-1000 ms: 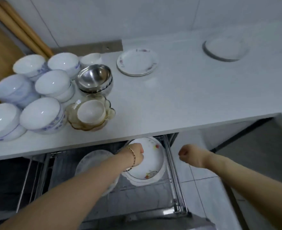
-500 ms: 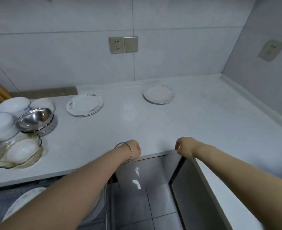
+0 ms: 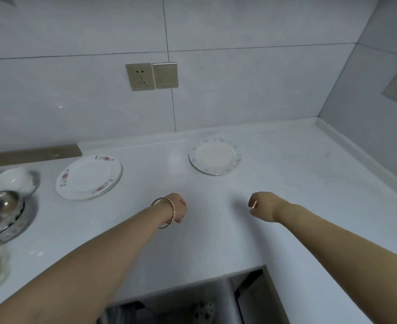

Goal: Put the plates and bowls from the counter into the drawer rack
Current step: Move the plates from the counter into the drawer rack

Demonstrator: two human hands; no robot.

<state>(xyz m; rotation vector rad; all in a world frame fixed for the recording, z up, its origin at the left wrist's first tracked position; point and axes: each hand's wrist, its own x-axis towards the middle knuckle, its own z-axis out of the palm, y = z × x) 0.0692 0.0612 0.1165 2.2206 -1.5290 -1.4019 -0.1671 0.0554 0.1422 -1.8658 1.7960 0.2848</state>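
Plates remain on the counter point(image 3: 216, 242): a floral stack point(image 3: 88, 177) at left and a blue-rimmed plate point(image 3: 215, 156) further back. Bowls, one steel bowl point(image 3: 1, 212) among them, crowd the far left edge. Both hands hover empty above the counter, left hand point(image 3: 177, 208) and right hand point(image 3: 261, 206) loosely curled, gripping nothing. The drawer rack is barely visible below, so its load cannot be judged; much crockery evidently remains to move.

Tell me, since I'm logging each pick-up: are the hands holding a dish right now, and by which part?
Nothing is held. The left hand and right hand hover loosely curled above the counter, both short of the plates.
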